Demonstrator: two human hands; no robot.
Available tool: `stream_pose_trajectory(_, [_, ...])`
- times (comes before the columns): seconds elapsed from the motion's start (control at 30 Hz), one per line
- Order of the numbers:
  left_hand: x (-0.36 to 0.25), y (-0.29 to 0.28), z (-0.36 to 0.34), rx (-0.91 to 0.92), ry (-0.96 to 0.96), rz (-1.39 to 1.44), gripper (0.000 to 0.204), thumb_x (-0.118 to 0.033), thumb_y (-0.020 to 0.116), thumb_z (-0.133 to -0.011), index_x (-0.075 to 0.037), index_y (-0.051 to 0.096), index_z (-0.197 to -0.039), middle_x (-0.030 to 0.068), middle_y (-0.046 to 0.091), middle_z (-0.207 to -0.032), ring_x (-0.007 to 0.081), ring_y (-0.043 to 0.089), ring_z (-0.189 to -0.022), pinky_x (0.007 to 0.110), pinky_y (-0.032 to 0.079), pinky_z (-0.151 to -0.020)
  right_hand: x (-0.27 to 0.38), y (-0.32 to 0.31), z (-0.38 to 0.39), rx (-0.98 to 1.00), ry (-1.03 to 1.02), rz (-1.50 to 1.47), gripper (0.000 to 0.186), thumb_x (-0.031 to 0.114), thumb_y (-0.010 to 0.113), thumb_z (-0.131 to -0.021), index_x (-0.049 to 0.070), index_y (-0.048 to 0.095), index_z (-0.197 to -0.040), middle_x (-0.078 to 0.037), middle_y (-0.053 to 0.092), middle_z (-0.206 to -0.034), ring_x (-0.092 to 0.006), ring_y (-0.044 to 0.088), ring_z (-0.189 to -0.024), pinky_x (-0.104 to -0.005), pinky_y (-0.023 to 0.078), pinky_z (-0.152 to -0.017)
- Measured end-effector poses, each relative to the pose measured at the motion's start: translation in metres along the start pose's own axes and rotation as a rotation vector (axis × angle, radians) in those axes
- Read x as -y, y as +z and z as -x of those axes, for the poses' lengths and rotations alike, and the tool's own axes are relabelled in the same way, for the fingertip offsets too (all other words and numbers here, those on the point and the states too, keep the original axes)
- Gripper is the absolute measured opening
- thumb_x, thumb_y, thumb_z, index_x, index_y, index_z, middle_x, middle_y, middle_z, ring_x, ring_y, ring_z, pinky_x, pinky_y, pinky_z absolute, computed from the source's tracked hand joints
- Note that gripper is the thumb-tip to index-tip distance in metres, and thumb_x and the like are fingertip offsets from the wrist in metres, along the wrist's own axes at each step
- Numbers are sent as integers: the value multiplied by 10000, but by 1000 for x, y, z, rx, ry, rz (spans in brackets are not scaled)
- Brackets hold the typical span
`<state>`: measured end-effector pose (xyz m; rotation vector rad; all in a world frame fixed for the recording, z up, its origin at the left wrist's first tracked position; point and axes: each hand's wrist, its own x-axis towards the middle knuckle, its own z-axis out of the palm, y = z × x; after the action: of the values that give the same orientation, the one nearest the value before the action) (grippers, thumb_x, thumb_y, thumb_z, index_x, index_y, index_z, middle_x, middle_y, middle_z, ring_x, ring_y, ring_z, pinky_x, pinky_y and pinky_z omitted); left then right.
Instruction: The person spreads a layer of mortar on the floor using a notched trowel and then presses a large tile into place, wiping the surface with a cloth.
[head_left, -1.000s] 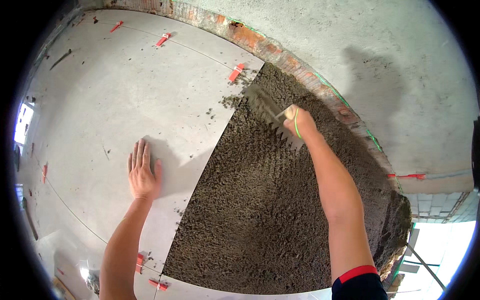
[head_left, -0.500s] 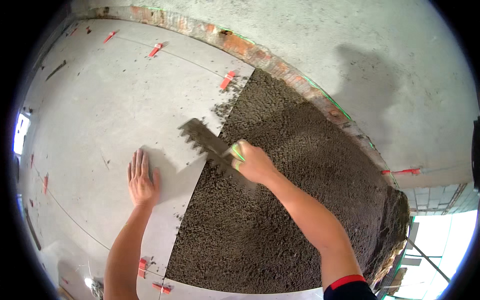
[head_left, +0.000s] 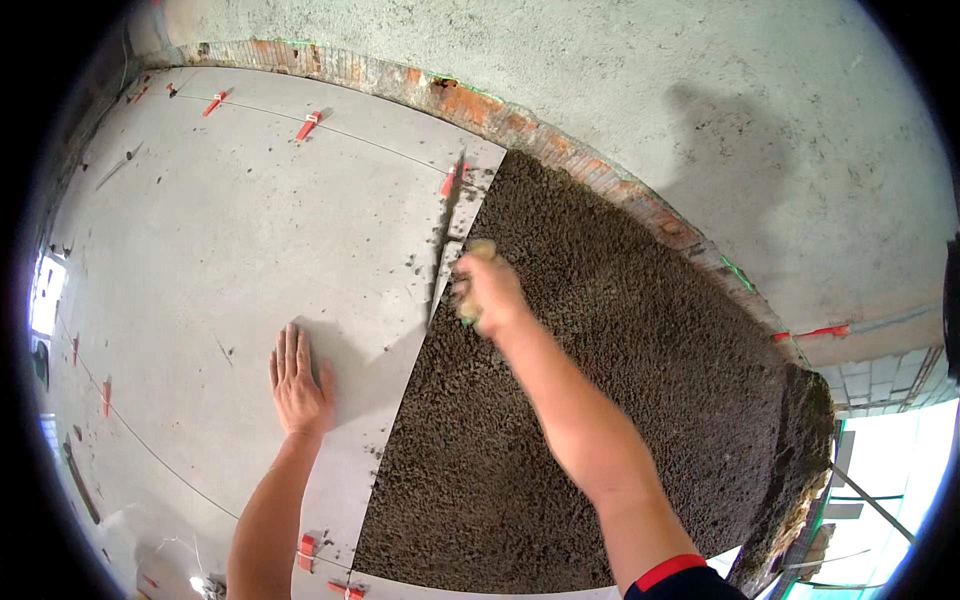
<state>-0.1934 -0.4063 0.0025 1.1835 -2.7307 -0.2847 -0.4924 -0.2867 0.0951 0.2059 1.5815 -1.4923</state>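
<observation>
My left hand [head_left: 299,392] lies flat on a large light grey tile [head_left: 220,270], fingers stretched out. In my right hand [head_left: 487,290] is the handle of a notched trowel [head_left: 441,262], its blade seen nearly edge-on. The blade stands along the tile's right edge, where dark crumbs are strewn; whether it touches the tile I cannot tell. Right of that edge spreads a bed of dark, grainy mortar [head_left: 570,400], under my right forearm.
Red levelling wedges [head_left: 309,125] sit along the tile joints, another [head_left: 454,180] close to the trowel. A rough wall [head_left: 800,130] with exposed brick at its base [head_left: 480,105] bounds the far side. The mortar bed ends at a broken edge [head_left: 800,500] on the right.
My right hand has moved up and slightly left, turning the trowel from slanted and toothed-side visible to nearly edge-on along the tile edge. My left hand stays flat on the tile.
</observation>
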Motion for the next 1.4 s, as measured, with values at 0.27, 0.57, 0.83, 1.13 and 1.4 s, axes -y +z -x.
stream_pose_trajectory(0.27, [1,1,-1,-41,30,16,615,-297,500,-1004,-76,355,-1560,106,337,-1636,294,264,-1531,470,194,-1254,-81,47,0,-13,-69,-93,95,68,626,-872,104,543,-900,-27,561,-708,-132,576,-549,-300,386,-395])
stream_pose_trajectory(0.57, [0,1,-2,-56,25,1,611,-288,512,-1013,-96,343,-1568,101,333,-1638,293,278,-1525,467,206,-1249,-8,-4,-54,-47,-197,-218,107,160,566,-926,104,493,-872,-27,490,-782,-130,484,-625,-297,401,-470])
stream_pose_trajectory(0.83, [-5,1,-5,-37,21,25,603,-309,495,-1021,-92,350,-1565,105,333,-1637,307,279,-1523,475,200,-1250,16,-20,-121,-60,-161,-120,120,158,613,-921,39,619,-936,-55,563,-732,-168,543,-605,-338,404,-478])
stream_pose_trajectory(1.13, [2,-1,-2,0,5,6,628,-331,467,-1015,-74,330,-1571,105,307,-1649,287,236,-1541,467,175,-1266,67,-121,-50,-348,-270,205,232,205,658,-826,68,597,-1003,-79,584,-905,-204,579,-745,-412,470,-571])
stream_pose_trajectory(1.4, [-4,1,-7,-7,27,-25,635,-322,475,-1017,-75,312,-1578,98,307,-1648,291,246,-1537,468,183,-1262,107,-197,-88,-706,-190,1521,476,367,663,-889,59,625,-1250,-191,702,-1163,-391,675,-1045,-512,557,-890])
